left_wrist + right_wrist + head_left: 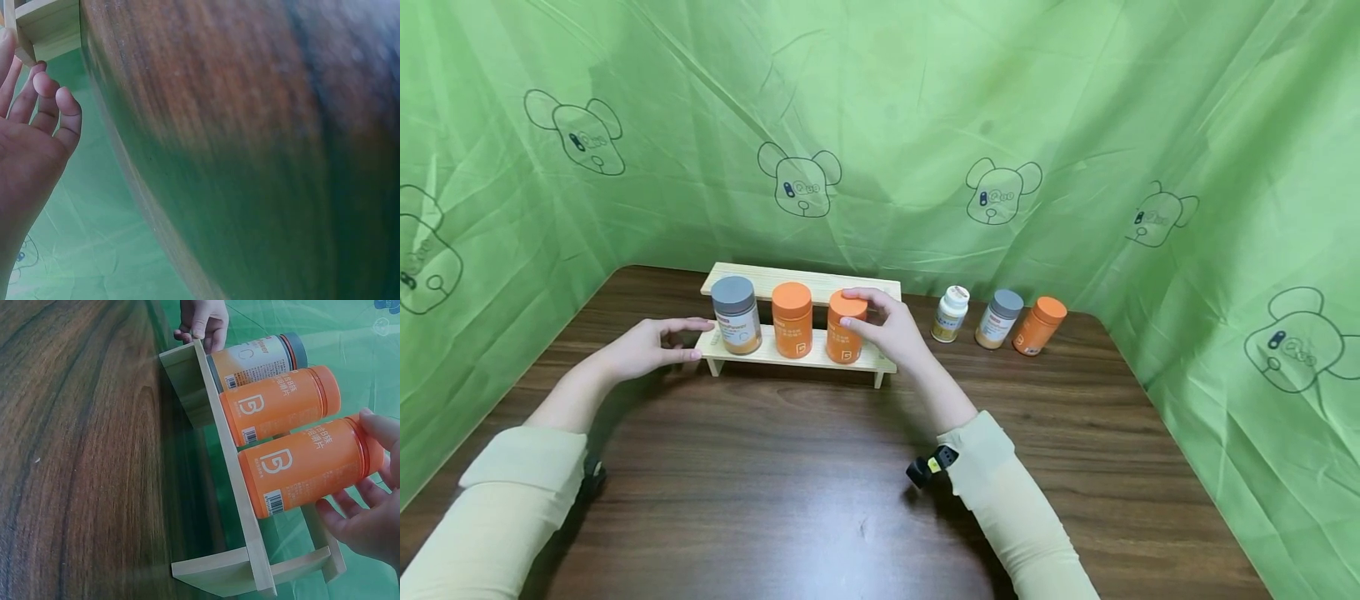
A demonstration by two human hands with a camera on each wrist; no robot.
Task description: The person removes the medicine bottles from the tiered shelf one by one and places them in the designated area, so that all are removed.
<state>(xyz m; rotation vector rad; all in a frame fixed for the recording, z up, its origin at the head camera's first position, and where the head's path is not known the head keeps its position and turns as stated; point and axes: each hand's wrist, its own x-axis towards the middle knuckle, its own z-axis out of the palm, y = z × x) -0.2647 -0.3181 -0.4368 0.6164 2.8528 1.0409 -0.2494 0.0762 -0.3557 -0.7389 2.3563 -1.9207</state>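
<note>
A two-tier wooden rack (760,277) stands near the back of the table. On its lower tier sit a grey-lidded jar (737,327), an orange bottle (792,332) in the middle and another orange bottle (844,342) at the right. My right hand (895,331) holds that right-hand bottle near its cap, thumb on the near side and fingers around the other; the right wrist view shows its base (257,487) at the tier's surface. At the rack's left end, my left hand (643,343) pinches the lower plank between thumb and fingers.
Right of the rack, a small white-capped bottle (950,315), a grey-lidded jar (998,319) and a tilted-looking orange bottle (1038,327) stand in a row. A green curtain (895,108) surrounds the dark wooden table (790,467) at the back and sides.
</note>
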